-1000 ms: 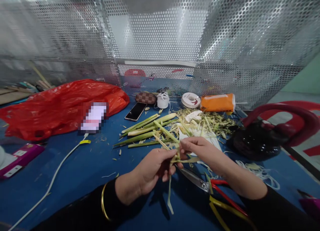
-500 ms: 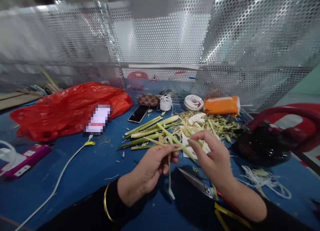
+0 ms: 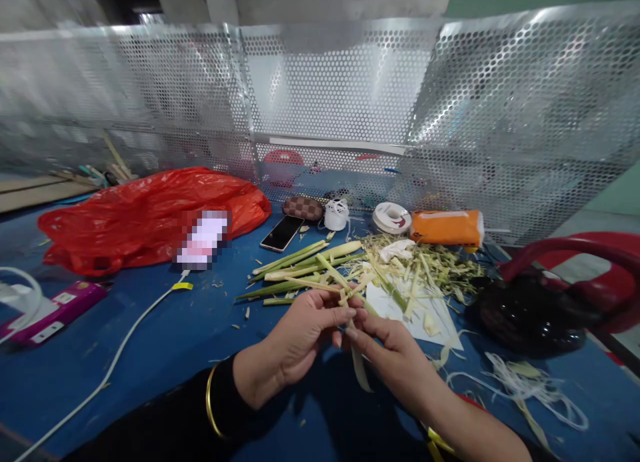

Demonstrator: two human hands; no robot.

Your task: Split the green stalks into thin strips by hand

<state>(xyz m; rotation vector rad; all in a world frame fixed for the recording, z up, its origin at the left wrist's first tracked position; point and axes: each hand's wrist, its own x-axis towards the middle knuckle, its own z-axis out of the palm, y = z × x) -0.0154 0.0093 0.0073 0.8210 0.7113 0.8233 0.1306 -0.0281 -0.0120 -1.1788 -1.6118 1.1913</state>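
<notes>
Pale plant-leaf strips (image 3: 359, 367) cross one another between my hands, one end hanging down below the fingers. My left hand (image 3: 300, 335) pinches the strips where they cross, thumb on top. Close against it, my right hand (image 3: 395, 355) grips the hanging strip between thumb and fingers. The fingertips partly hide the crossing. Just beyond my hands lie green leaf stalks (image 3: 285, 287) in a loose bunch. A heap of shredded plant bits (image 3: 440, 269) spreads to their right, beside a white paper sheet (image 3: 445, 319). My right forearm covers most of a red-handled tool.
A black kettle with a dark red handle (image 3: 530, 315) stands at right, near tangled white string (image 3: 540, 389). A red plastic bag (image 3: 125, 215), a charging phone (image 3: 203, 239) and its white cable (image 3: 135, 342) are at left. Behind are a dark phone (image 3: 283, 233) and an orange packet (image 3: 445, 229).
My right hand has come down and left to meet my left hand, gripping the hanging strip. The knife blade seen before is now covered by my right arm. The view has tilted slightly upward.
</notes>
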